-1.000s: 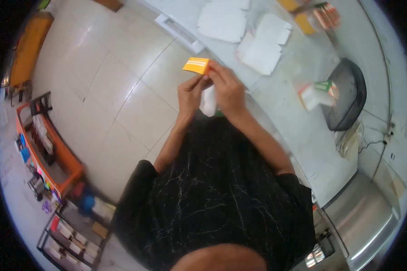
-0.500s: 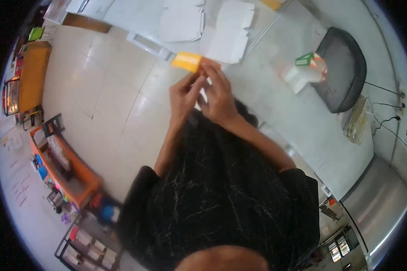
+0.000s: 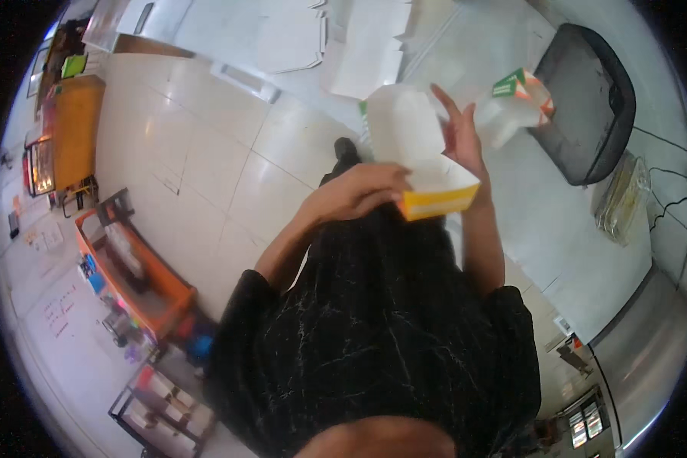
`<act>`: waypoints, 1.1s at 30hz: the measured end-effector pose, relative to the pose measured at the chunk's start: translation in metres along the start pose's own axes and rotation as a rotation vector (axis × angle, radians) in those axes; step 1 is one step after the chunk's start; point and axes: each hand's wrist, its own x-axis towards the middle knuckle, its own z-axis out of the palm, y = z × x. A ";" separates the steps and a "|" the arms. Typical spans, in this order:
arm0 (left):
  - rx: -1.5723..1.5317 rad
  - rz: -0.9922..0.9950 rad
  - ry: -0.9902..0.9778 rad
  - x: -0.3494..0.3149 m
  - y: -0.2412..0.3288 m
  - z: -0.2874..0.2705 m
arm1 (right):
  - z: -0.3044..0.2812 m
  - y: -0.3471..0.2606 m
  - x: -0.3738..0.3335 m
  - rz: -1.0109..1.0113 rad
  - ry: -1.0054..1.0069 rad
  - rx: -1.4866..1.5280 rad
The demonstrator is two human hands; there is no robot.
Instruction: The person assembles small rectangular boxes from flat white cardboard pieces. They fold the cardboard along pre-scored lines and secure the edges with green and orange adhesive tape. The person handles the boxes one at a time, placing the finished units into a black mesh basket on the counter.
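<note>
A white-lined carton (image 3: 416,149) stands open between two hands, at one o'clock from the view's centre.
The left hand (image 3: 357,191) clasps its rim at eight o'clock; the right hand (image 3: 464,145), at three, has fingers spread, its contact unclear. Flat white cardboard (image 3: 370,46) lies at eleven, a green-and-orange printed carton (image 3: 517,111) at two.

Yel/wht box (image 3: 437,179), lid (image 3: 404,122) open
</note>
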 end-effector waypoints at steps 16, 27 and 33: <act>0.372 0.071 0.315 0.076 0.040 0.006 | -0.032 -0.018 -0.013 -0.406 0.485 -0.611; 0.162 0.035 0.433 0.150 -0.042 0.039 | -0.061 -0.005 -0.069 -0.505 0.361 -0.654; -0.108 0.184 0.322 0.187 -0.080 0.069 | -0.102 -0.003 -0.078 -0.492 0.812 -0.771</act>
